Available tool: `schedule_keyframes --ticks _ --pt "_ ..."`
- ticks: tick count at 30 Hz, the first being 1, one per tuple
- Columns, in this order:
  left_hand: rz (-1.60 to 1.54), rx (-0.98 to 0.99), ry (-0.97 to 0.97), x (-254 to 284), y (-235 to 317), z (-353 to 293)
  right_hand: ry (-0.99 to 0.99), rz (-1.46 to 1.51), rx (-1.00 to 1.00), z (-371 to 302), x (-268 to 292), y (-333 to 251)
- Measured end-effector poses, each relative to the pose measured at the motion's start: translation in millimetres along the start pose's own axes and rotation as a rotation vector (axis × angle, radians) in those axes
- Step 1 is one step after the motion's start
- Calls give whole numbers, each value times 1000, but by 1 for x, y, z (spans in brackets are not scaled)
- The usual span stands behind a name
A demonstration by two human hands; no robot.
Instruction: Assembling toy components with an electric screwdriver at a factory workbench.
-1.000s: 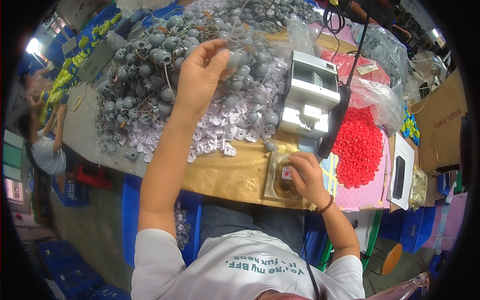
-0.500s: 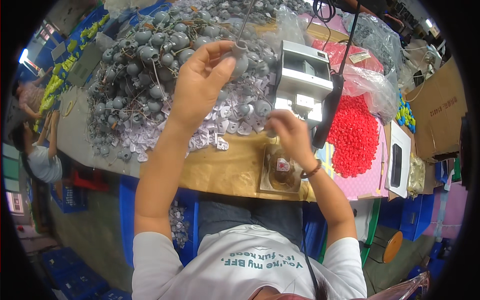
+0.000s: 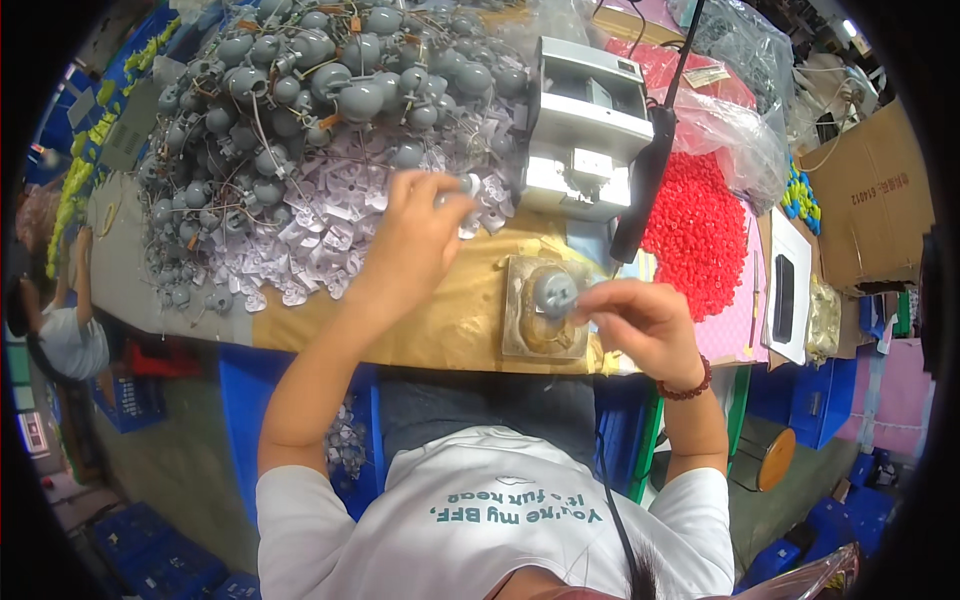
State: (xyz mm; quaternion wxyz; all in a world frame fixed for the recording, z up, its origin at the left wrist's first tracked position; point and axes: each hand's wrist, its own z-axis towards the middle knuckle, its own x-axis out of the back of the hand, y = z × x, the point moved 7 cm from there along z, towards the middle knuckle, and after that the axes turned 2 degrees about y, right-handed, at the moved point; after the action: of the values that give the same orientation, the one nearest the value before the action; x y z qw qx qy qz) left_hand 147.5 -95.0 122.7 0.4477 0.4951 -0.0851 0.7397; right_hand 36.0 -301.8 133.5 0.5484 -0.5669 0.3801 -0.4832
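Note:
Over the front edge of the white-piece pile is my left hand (image 3: 418, 230), its fingers curled together around something small that I cannot make out. A round grey plastic part (image 3: 555, 294) rests on the square block fixture (image 3: 515, 335) at the table's front edge. My right hand (image 3: 645, 325) is at the right side of that part. Its index fingertip reaches the part's edge, and the thumb stands apart from the finger. Between the fixture and the silver box-shaped machine (image 3: 585, 130), a black electric screwdriver (image 3: 645, 185) slants with its tip downward.
Grey round parts with wires (image 3: 360, 98) heap up at the left, behind many white plastic pieces (image 3: 325, 240). Small red caps (image 3: 700, 235) lie to the right, near clear plastic bags (image 3: 750, 80) and a cardboard box (image 3: 875, 205). Another person (image 3: 75, 330) is at the far left.
My left hand has come down from the raised grey part to the white pieces. My right hand has moved toward me to the fixture, where a grey part now rests. The view has shifted.

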Motion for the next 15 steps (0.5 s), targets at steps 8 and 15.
schedule_keyframes --ticks 8,15 --pt "-893 171 -253 -38 89 -77 -130 172 -157 -7 -32 31" --pt "-910 671 -245 -86 73 -112 62 -769 249 -11 -17 61"
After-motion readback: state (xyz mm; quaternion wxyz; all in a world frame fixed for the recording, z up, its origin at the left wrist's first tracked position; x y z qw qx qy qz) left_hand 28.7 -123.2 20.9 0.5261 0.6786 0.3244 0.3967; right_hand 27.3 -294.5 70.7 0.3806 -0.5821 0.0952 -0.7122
